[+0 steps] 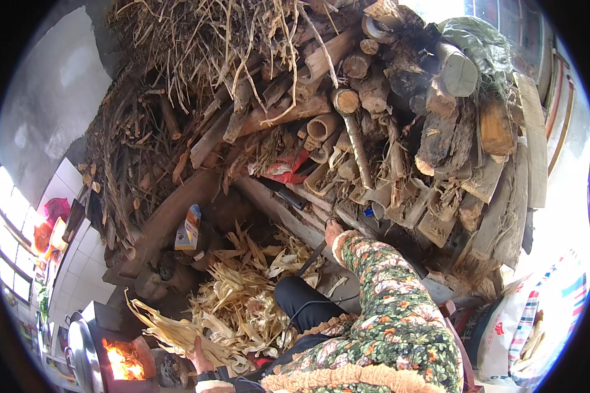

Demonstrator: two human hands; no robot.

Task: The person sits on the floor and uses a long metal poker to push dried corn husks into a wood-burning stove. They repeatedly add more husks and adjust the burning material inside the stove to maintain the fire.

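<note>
My left hand [200, 357] is at the lower left, shut on a bunch of dry corn husks [169, 331]. The husks' loose ends spread up and left, towards the stove mouth, where a fire [124, 361] burns. My right hand [333, 232] is by the timber at the foot of the woodpile. It appears closed on a dark flat bar [311, 259] that slants down towards my knee; the fingers are partly hidden by the hand itself. Between my hands lies a heap of corn husks [246, 299] on the floor.
Stacked logs [356, 64] and brushwood [196, 44] rise in front. A metal pot [81, 351] stands beside the fire. A printed carton [188, 228] leans near a thick beam [177, 216]. A black-handled tool [287, 194] lies on the timber. Sacks [504, 324] stand at right.
</note>
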